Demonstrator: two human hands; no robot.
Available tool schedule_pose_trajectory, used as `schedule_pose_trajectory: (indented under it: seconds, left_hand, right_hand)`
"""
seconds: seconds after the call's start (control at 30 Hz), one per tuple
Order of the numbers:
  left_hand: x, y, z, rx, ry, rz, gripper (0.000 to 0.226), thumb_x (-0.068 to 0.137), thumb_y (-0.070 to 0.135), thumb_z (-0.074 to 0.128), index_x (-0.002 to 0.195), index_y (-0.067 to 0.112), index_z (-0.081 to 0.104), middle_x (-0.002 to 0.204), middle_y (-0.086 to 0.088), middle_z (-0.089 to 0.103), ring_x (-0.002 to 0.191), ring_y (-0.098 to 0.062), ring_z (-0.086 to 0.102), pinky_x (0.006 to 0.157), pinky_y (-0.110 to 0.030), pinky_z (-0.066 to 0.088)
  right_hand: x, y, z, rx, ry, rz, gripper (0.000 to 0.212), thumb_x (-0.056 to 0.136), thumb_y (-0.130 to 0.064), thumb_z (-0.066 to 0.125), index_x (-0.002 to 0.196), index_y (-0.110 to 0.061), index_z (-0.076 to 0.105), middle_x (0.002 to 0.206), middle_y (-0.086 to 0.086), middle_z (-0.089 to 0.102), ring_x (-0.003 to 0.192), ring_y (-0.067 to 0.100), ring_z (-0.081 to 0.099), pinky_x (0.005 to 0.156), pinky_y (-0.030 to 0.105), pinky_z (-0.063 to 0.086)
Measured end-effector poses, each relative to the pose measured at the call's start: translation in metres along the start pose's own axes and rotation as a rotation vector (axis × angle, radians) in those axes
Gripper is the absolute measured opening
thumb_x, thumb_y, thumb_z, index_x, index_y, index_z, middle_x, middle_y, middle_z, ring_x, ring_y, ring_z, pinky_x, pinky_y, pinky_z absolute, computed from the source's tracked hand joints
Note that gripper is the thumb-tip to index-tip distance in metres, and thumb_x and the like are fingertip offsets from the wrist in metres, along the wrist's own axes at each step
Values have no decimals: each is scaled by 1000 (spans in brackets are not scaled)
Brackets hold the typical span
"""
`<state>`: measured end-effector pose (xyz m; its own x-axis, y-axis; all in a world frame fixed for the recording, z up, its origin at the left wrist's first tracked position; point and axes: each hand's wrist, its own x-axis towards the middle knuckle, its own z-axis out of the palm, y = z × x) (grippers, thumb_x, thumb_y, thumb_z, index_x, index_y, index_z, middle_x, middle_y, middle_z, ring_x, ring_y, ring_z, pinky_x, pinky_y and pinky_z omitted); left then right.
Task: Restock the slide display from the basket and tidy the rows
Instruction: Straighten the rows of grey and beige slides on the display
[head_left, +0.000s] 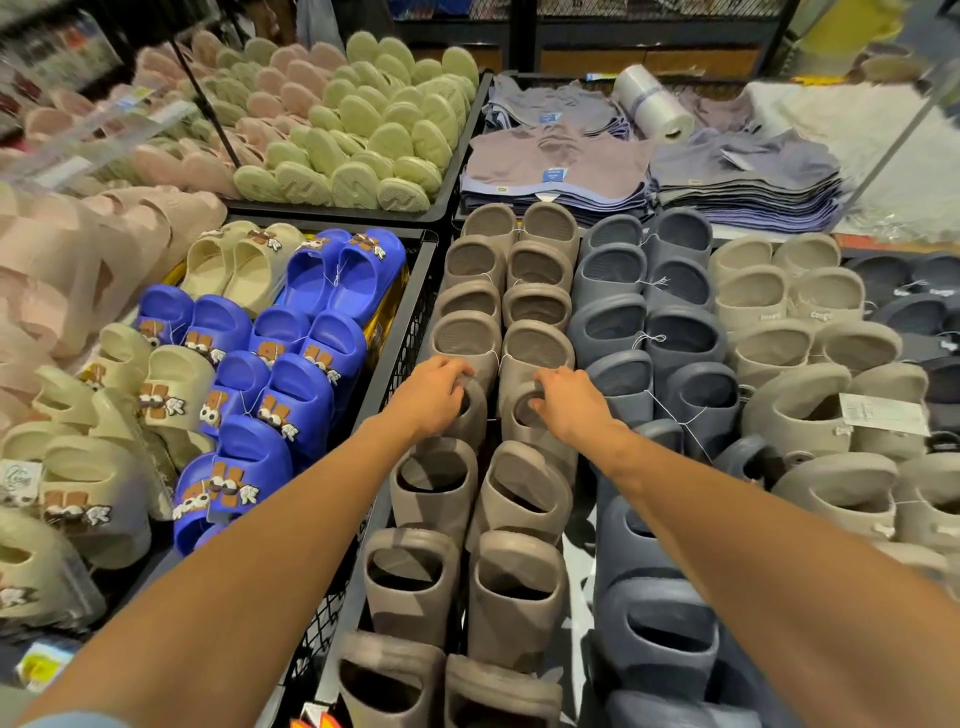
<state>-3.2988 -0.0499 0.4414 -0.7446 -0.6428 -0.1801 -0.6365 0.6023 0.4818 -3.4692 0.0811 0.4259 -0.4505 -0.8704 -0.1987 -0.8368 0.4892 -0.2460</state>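
1. We note the left hand (434, 397) at view centre, fingers curled over the top edge of the left taupe slide (471, 422); grip closed round its strap, palm down.
2. The right hand (569, 405) is just at 3 o'clock of the left; its fingers are hooked into the opening of the right taupe slide (521, 422); thumb hidden, so we cannot tell how it lies.
3. Both held slides stand side by side in the taupe double row (537, 270); this row runs from 12 o'clock to 6 o'clock through the hands, slides upright and overlapping.
4. Grey-blue slides (608, 322) form the next double row at 3 o'clock, touching the taupe row; beige slides (779, 348) lie beyond them.
5. A black mesh wall (400, 332) borders the taupe row at 9 o'clock; blue slides (296, 400) with cartoon charms lie past it, less evenly lined.
6. Green slides (374, 140) fill a bin at 11 o'clock; folded garments (561, 161) and a plastic roll (652, 104) sit at 1 o'clock.
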Motion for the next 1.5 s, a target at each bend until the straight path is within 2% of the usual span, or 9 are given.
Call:
schedule_pose_trajectory:
  seconds: [0.4, 0.6, 0.7, 0.8, 0.87, 0.97, 1.17, 1.4, 1.5]
  left_hand:
    - [-10, 14, -5, 205, 55, 79, 43, 94, 27, 52, 137, 24, 50, 144, -6, 44, 130, -26, 44, 109, -43, 38]
    - [-15, 18, 0, 368, -31, 135, 43, 93, 25, 51, 135, 25, 52, 143, -5, 44, 135, -24, 36, 113, -45, 29]
    - [-24, 31, 3, 377, -55, 414, 51, 81, 20, 57, 132, 20, 56, 137, -6, 50, 132, -24, 40, 114, -43, 28]
    - [-36, 58, 17, 317, -306, 538, 59, 72, 22, 60, 131, 19, 55, 120, -7, 61, 111, -27, 56, 96, -40, 46]
    - [-40, 67, 27, 363, -389, 539, 51, 81, 30, 62, 130, 19, 55, 116, -7, 62, 107, -28, 57, 92, -41, 47]
    - [-40, 61, 29, 400, -360, 534, 40, 94, 36, 57, 130, 18, 56, 123, -6, 61, 114, -28, 54, 94, -40, 46]
    - [-37, 52, 26, 442, -346, 548, 44, 99, 45, 47, 131, 17, 57, 119, -10, 65, 111, -29, 57, 94, -40, 45]
    - [-34, 57, 33, 434, -423, 448, 37, 100, 40, 48, 125, 14, 57, 119, -13, 61, 113, -31, 54, 91, -40, 45]
    - [-35, 49, 35, 391, -421, 414, 34, 98, 34, 52, 127, 16, 53, 121, -12, 60, 113, -31, 55, 91, -44, 47]
  right_hand:
    - [-11, 0, -3, 86, 9, 76, 39, 96, -30, 54, 127, -7, 48, 131, 20, 48, 119, 39, 44, 98, 45, 40]
    - [-11, 2, -5, 59, 23, 62, 37, 96, -34, 55, 123, -9, 51, 126, 19, 50, 116, 39, 45, 94, 45, 41]
    - [-10, 3, -4, 28, 32, 43, 35, 96, -35, 55, 120, -10, 52, 123, 19, 52, 113, 39, 46, 92, 44, 41]
    - [-8, 3, -5, 13, 38, 20, 35, 95, -37, 55, 119, -11, 53, 122, 17, 53, 111, 39, 47, 90, 45, 42]
    - [-7, 2, -5, -16, 34, -7, 35, 96, -38, 54, 118, -11, 52, 121, 16, 54, 110, 38, 48, 89, 45, 42]
    - [-7, 2, -6, -38, 46, -34, 35, 98, -39, 51, 119, -11, 53, 121, 16, 56, 109, 38, 50, 88, 44, 42]
    - [-6, 1, -7, -10, 84, -32, 33, 98, -40, 50, 113, -11, 55, 115, 17, 58, 100, 39, 55, 87, 42, 41]
    - [-1, -16, -3, -74, 90, -43, 39, 98, -43, 48, 118, -10, 53, 120, 18, 57, 108, 37, 52, 89, 42, 41]
    - [2, -17, 1, 15, 46, 6, 41, 97, -43, 51, 120, -9, 51, 121, 19, 54, 109, 38, 51, 89, 44, 42]
